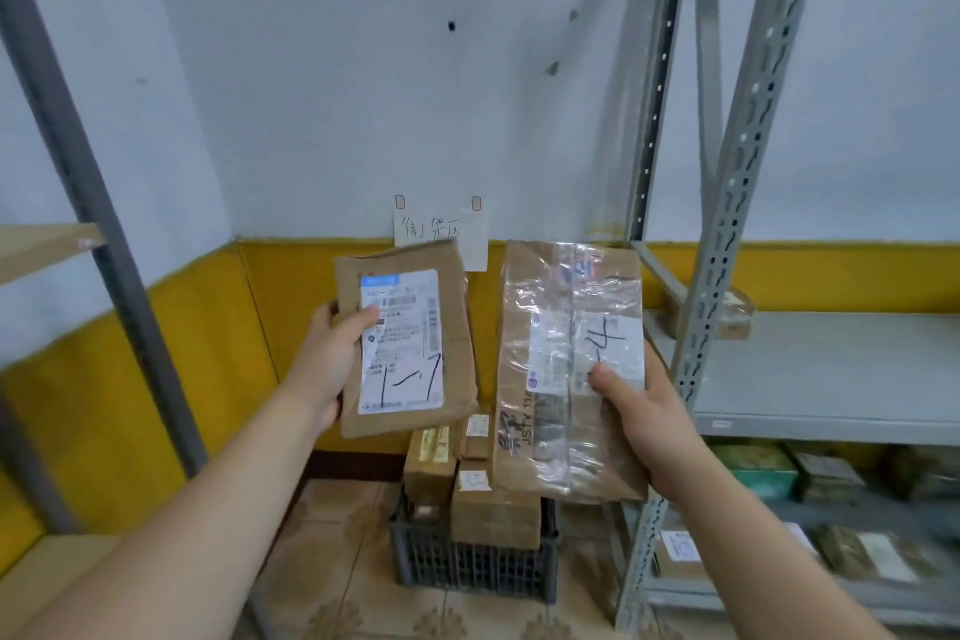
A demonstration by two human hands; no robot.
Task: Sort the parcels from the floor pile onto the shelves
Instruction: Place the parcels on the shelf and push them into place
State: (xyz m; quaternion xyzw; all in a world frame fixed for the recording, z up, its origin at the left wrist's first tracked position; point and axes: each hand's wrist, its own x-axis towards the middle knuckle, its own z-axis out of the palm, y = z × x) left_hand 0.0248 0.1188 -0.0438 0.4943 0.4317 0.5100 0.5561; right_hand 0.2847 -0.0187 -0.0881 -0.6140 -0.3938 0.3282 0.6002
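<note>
My left hand (332, 359) grips a flat brown cardboard parcel (457, 322) by its left edge, thumb on the white label marked "1-7". My right hand (644, 426) holds a taller brown parcel (524, 379) wrapped in clear tape, thumb on its label marked "1-4". Both parcels are held upright in front of me, side by side and apart. Below them a black plastic crate (467, 566) on the floor holds several more brown parcels (493, 509).
A grey metal shelf unit (831, 369) stands at the right with a small box at its back and several parcels on lower levels. Another rack's upright (104, 234) and wooden boards are at the left. A handwritten note (441, 229) hangs on the wall.
</note>
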